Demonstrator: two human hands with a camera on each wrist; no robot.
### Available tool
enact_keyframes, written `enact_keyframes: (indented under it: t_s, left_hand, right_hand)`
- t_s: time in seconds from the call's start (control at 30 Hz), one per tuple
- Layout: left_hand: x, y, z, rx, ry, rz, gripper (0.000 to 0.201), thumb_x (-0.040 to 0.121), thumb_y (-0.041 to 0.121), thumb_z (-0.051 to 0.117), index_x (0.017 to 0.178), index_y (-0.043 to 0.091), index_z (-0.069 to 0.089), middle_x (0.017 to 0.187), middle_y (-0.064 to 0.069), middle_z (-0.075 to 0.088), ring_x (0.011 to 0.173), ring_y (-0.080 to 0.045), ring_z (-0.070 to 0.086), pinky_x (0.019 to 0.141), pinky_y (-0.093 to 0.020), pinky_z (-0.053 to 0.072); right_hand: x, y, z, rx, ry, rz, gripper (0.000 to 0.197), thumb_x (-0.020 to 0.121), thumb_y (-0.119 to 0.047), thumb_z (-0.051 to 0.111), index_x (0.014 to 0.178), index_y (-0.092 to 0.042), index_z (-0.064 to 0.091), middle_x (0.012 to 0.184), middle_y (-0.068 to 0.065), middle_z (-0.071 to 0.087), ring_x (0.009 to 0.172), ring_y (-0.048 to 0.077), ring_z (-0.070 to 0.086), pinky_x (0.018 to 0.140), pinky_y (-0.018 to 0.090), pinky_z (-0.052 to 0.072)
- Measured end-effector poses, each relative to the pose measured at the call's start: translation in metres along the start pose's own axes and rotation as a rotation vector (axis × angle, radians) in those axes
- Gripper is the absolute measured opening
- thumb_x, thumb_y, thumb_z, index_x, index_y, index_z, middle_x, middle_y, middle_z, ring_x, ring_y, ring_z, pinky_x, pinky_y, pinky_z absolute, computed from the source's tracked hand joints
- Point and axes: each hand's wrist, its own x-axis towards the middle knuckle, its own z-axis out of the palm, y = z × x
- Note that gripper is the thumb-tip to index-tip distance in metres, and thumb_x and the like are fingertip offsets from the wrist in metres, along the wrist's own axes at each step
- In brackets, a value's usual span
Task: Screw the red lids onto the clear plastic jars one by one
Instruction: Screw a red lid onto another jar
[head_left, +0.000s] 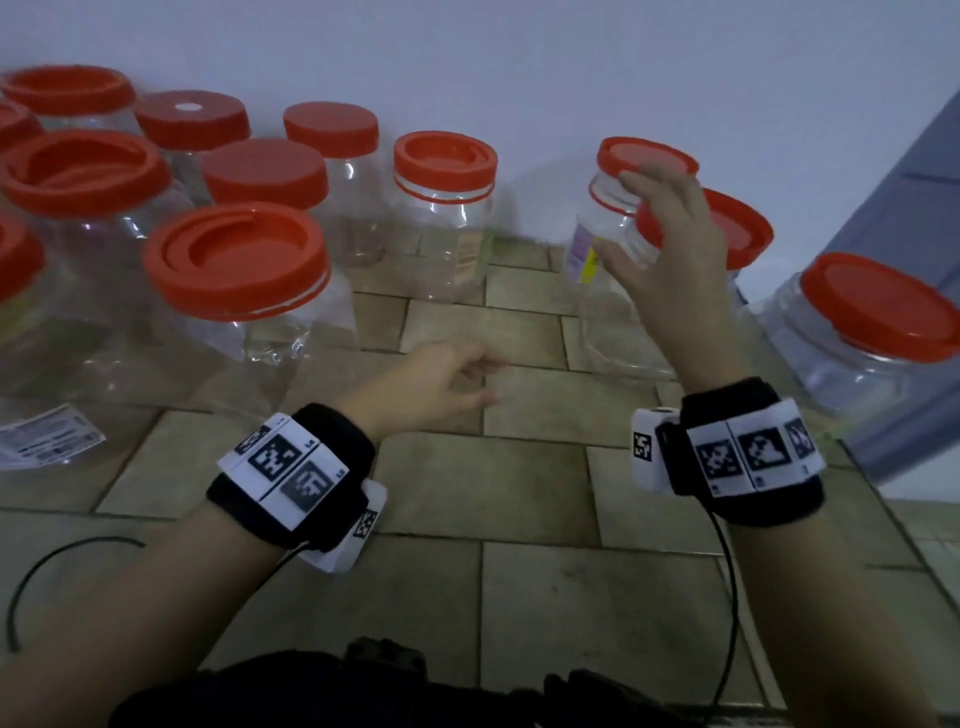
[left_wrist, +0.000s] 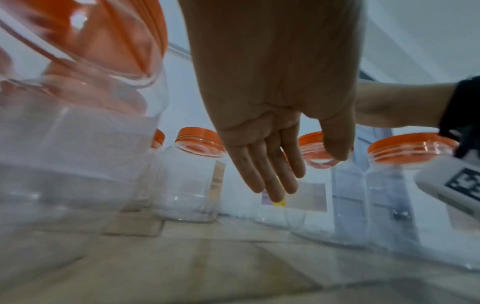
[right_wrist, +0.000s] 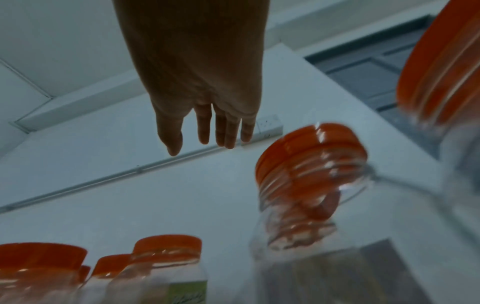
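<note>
Head view: right hand (head_left: 670, 270) spread wide, holding nothing, just in front of a tilted lidded jar (head_left: 618, 249). Left hand (head_left: 426, 384) hangs relaxed, fingers loose and empty, above the tiled table (head_left: 519, 488); capped jars (head_left: 244, 291) stand to its left.

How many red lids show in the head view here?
12 round red plastic lids. Eight crowd the left, one sits centre-back, three at right: one tilted, one behind the right hand, one at the edge. Others may be off-frame.
</note>
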Motion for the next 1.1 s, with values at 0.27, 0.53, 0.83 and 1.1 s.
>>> enact_keyframes:
  t_s: [0.27, 0.53, 0.83, 1.1]
  left_hand:
    - [0.074, 0.026, 0.012, -0.163, 0.134, 0.054, 0.06, 0.085, 0.024, 0.066, 0.137, 0.014, 0.038, 0.137, -0.004, 0.046, 0.123, -0.016, 0.045, 0.093, -0.019, 0.035]
    - [0.131, 0.047, 0.026, -0.297, 0.103, 0.064, 0.088, 0.078, 0.015, 0.073, 0.144, 0.003, 0.016, 0.138, 0.005, 0.026, 0.126, -0.003, 0.022, 0.087, 0.004, 0.02]
    - [0.157, 0.04, 0.059, -0.456, 0.093, 0.074, 0.127, 0.051, 0.073, 0.072, 0.138, 0.038, -0.014, 0.154, 0.011, -0.001, 0.141, -0.005, -0.001, 0.118, -0.03, 0.013]
    - [0.154, 0.04, 0.07, -0.494, 0.128, 0.052, 0.131, 0.054, 0.059, 0.078, 0.149, 0.014, 0.0, 0.156, -0.004, 0.014, 0.142, -0.013, 0.017, 0.116, -0.042, 0.022]
  right_hand:
    - [-0.014, 0.025, -0.051, -0.242, -0.016, 0.079, 0.042, 0.081, -0.019, 0.062, 0.12, -0.006, 0.058, 0.126, 0.014, 0.054, 0.116, 0.031, 0.052, 0.095, 0.048, 0.042]
    - [-0.016, 0.045, -0.039, -0.324, -0.107, 0.157, 0.042, 0.081, -0.021, 0.066, 0.119, -0.007, 0.058, 0.125, 0.012, 0.056, 0.114, 0.031, 0.053, 0.096, 0.047, 0.041]
    - [-0.018, 0.046, -0.029, -0.409, -0.002, 0.172, 0.029, 0.082, -0.015, 0.062, 0.111, -0.012, 0.061, 0.112, 0.004, 0.064, 0.106, 0.027, 0.057, 0.097, 0.044, 0.037]
    - [-0.024, 0.04, -0.031, -0.385, 0.087, 0.093, 0.027, 0.083, -0.016, 0.061, 0.108, -0.006, 0.062, 0.103, 0.01, 0.066, 0.097, 0.031, 0.06, 0.084, 0.047, 0.048]
